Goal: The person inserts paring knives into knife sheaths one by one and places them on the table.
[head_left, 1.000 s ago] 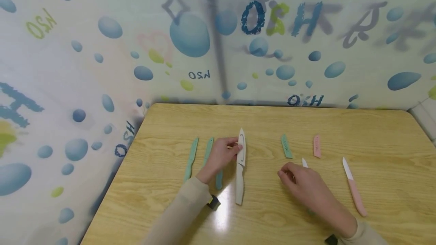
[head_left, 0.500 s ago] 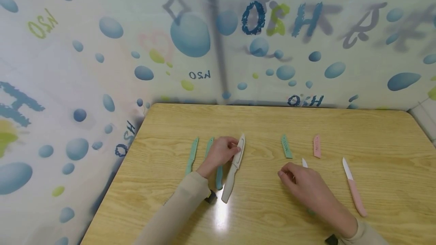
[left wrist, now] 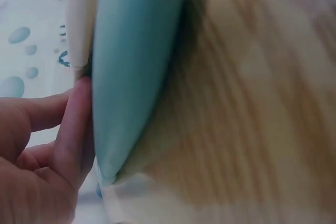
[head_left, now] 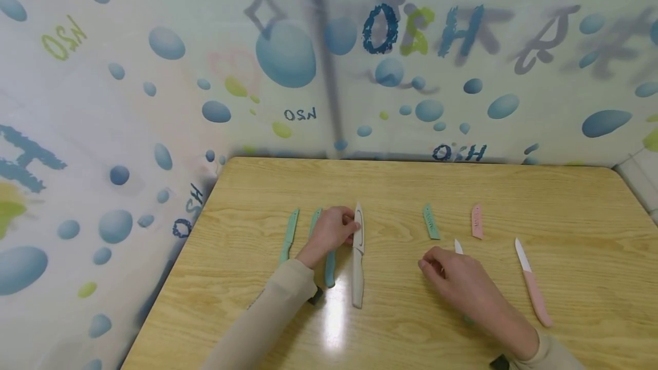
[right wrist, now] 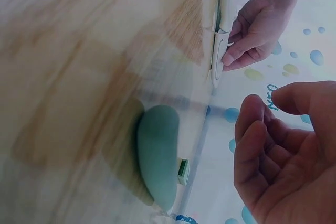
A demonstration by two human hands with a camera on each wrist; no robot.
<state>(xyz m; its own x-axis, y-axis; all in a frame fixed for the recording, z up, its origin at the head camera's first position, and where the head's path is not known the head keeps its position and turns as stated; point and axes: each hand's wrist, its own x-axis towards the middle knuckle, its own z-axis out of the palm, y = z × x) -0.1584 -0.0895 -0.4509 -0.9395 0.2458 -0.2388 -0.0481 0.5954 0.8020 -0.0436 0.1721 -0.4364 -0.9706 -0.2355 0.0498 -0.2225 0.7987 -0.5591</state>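
Note:
My left hand (head_left: pixel 331 230) pinches the sheathed blade of a beige knife (head_left: pixel 357 278) between thumb and fingers, its handle toward me. A blue-handled knife (head_left: pixel 330 270) lies just left of it, its upper part behind the hand. In the left wrist view its blue handle (left wrist: pixel 134 66) looms near the fingers. My right hand (head_left: pixel 457 281) hangs loosely curled with nothing in it. Beneath it lies a knife whose white blade (head_left: pixel 458 246) shows; its green handle (right wrist: pixel 159 156) appears in the right wrist view.
Sheathed green knife (head_left: pixel 290 233) lies left, beside another green sheath (head_left: pixel 316 220) partly covered by the left hand. A loose green sheath (head_left: pixel 431 222) and pink sheath (head_left: pixel 477 221) lie behind the right hand. A bare pink-handled knife (head_left: pixel 534 287) lies right on the wooden table (head_left: pixel 401 187).
The left hand has shifted the beige knife left. Its handle first swung left at a slant, then straightened alongside the blue handle. The right hand has stayed put.

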